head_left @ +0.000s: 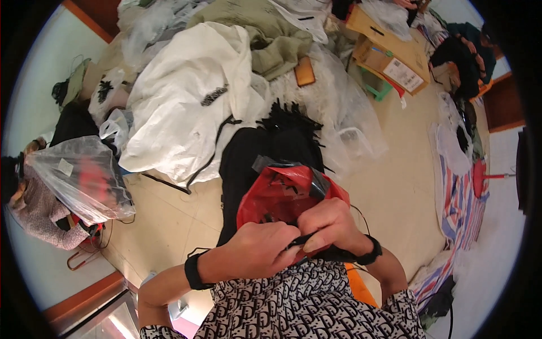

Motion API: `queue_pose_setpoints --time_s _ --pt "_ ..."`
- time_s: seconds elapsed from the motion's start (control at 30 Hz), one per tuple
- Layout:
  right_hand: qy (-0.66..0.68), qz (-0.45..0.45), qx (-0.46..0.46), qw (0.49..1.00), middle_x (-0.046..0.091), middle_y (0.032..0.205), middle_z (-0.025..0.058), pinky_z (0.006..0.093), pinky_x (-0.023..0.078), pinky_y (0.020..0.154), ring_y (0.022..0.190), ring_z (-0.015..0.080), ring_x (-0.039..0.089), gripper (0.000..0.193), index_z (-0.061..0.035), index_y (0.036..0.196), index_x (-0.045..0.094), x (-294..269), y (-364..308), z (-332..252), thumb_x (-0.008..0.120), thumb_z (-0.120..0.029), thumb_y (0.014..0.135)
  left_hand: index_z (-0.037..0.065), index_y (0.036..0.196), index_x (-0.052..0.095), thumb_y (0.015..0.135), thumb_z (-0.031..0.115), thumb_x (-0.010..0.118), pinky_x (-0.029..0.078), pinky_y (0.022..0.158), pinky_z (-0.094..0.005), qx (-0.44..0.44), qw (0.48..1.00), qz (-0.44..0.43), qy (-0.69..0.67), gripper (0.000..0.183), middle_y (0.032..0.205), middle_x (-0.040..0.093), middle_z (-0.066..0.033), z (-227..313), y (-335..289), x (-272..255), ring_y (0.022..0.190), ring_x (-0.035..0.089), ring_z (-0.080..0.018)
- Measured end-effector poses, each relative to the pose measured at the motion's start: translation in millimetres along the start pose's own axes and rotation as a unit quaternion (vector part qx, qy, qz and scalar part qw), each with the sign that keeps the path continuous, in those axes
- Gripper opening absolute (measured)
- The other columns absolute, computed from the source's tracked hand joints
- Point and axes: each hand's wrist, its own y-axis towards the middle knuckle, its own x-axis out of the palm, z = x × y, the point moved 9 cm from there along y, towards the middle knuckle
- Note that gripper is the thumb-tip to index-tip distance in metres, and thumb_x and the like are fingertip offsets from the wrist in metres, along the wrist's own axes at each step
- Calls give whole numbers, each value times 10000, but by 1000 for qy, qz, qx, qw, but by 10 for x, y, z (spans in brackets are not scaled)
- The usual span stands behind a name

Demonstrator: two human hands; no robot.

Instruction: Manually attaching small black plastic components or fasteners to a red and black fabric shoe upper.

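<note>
Close together over my lap, my left hand (262,246) and my right hand (330,226) are both closed on a small, thin black piece (299,240). Its exact kind is too small and covered to make out. Just beyond the fingers an open red plastic bag (259,195) rests on my black-clothed legs, with a few dark bits inside. Past my knees lies a bundle of thin black strips (291,121), spread on pale plastic sheeting.
A large white sack (186,85) covers the floor ahead, with a small black bundle (213,96) on it. Cardboard boxes (389,65) stand far right near another person (474,51). A clear plastic bag (84,175) sits left; striped cloth (451,186) lies right.
</note>
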Motion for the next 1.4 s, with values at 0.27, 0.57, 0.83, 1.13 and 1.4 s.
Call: queue_pose_setpoints --time_s 0.27,0.57,0.83,1.13,1.4 --pt "-325 -55 -52 943 420 491 69 316 335 433 448 216 454 294 -22 535 498 89 93 -350 703 -206 636 35 720 449 697 148 587 393 386 -298 82 986 43 139 179 574 438 -59 124 -52 5 467 487 -187" --pt "-14 -72 -20 997 568 582 61 252 386 470 524 159 558 139 -6 593 610 333 -127 -112 712 -97 573 40 705 443 699 145 585 388 415 -260 194 975 22 109 176 621 390 -41 340 -220 61 534 474 -148" --pt "-31 -113 -78 990 436 504 53 299 319 435 471 205 464 283 -6 513 470 449 -77 -200 714 -128 589 43 745 453 708 156 595 400 431 -272 207 976 -71 5 184 613 386 -36 305 -244 53 522 472 -173" --pt "61 8 -89 994 394 487 62 303 254 413 426 190 377 301 2 503 437 182 -57 -183 705 -76 616 62 847 475 705 180 666 391 416 -284 84 996 -24 0 266 603 392 -40 49 -122 28 524 491 -186" --pt "90 62 -95 989 486 557 65 270 357 492 529 168 482 201 16 559 490 72 -140 -47 682 -19 608 34 937 480 691 133 689 391 447 -316 57 995 30 -69 337 663 482 -74 -34 -93 27 561 510 -227"
